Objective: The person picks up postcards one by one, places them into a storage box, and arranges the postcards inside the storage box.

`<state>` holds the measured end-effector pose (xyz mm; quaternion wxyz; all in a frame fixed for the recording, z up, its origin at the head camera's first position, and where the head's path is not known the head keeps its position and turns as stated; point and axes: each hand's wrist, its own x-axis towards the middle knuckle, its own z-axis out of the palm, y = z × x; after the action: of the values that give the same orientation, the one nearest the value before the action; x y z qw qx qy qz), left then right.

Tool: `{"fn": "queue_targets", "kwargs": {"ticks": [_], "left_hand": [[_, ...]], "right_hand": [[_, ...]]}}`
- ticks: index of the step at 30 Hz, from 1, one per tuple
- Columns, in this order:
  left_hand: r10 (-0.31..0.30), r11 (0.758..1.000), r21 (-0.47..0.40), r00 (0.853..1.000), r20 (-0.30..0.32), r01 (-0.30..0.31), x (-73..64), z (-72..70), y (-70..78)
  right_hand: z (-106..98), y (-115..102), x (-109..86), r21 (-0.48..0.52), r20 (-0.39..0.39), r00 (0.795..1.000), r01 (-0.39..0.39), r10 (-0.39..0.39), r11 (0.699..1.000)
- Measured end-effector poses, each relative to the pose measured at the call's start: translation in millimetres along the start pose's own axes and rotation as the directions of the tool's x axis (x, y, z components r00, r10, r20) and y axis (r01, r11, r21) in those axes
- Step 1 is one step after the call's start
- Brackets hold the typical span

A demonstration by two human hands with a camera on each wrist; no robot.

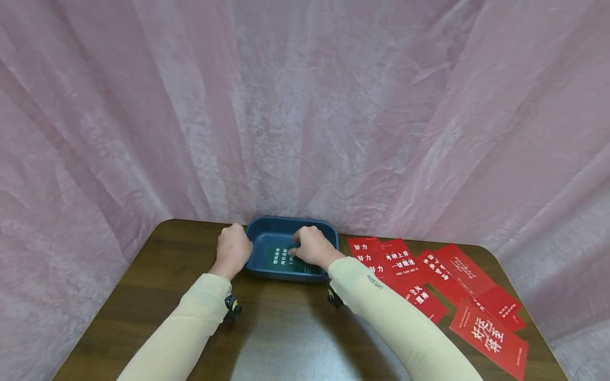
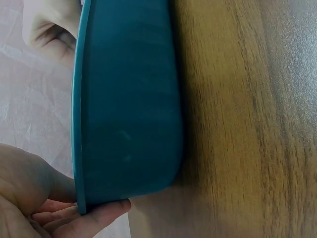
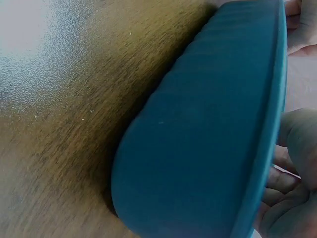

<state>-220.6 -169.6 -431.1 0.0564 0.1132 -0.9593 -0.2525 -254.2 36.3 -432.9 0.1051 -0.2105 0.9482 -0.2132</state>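
A blue plastic tray stands at the back middle of the wooden table. My left hand grips its left end; in the left wrist view the thumb goes over the rim and the fingers lie against the outer wall. Inside the tray lies a dark green card with white writing. My right hand reaches into the tray over the card's right part, fingers bent and covering some of the writing. From the right wrist view, the tray wall hides its fingertips, so I cannot tell whether they pinch the card.
Several red cards with white writing lie spread and overlapping on the right of the table. One red card lies nearest the front right. A pink curtain hangs right behind the tray and table's back edge.
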Motion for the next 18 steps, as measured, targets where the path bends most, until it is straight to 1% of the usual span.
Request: {"fn": "queue_targets", "kwargs": {"ticks": [2,7,11,14,16,18], "left_hand": [[-0.004,1.0,-0.005,1.0,0.005,0.004,-0.5,0.2,0.1],[-0.002,1.0,-0.003,1.0,0.0,0.002,0.0,1.7,-2.4],[0.019,1.0,0.013,1.0,-0.006,-0.019,1.8,1.5,-3.6],[0.028,0.999,0.016,1.0,-0.008,-0.028,3.0,1.5,-4.0],[0.022,1.0,0.013,1.0,0.0,-0.022,3.6,1.9,-4.5],[0.017,1.0,0.007,1.0,0.007,-0.018,4.3,2.6,-5.5]], "right_hand": [[-1.9,0.8,-2.5,0.011,-0.006,1.0,-0.001,0.002,1.0],[-12.3,4.6,-8.5,0.042,-0.033,0.999,0.033,-0.031,0.999],[-29.6,9.1,-13.7,0.066,-0.096,0.995,0.038,-0.032,0.997],[-45.7,13.9,-19.6,0.096,-0.15,0.989,0.02,-0.005,0.995],[-56.9,17.5,-25.3,0.112,-0.191,0.982,0.019,0.003,0.993],[-67.3,22.4,-32.2,0.119,-0.241,0.971,0.024,0.005,0.993]]}}
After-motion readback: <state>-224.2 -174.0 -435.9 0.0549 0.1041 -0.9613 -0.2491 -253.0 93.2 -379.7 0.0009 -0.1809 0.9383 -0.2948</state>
